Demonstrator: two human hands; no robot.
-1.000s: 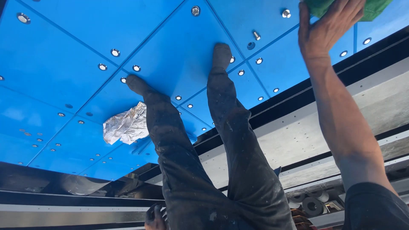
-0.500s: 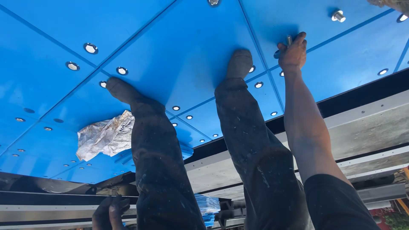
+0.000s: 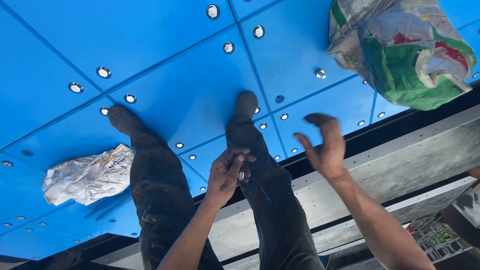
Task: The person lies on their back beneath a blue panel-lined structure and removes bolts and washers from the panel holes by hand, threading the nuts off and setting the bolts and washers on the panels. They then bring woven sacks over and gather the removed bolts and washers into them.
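Green, white and red printed sack (image 3: 405, 50) bulging at my upper right, crumpled whitish wrapper (image 3: 87, 175) lying at left on blue panels (image 3: 175, 50)

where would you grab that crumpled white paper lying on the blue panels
Probably by the raised crumpled folds of the crumpled white paper, pinching from above. It lies loose and mostly flat on the blue panel surface, beside the dark trouser leg, so there is no edge to slide under; the creases along its upper ridge give the fingers something to close on. The left hand is the nearer one.
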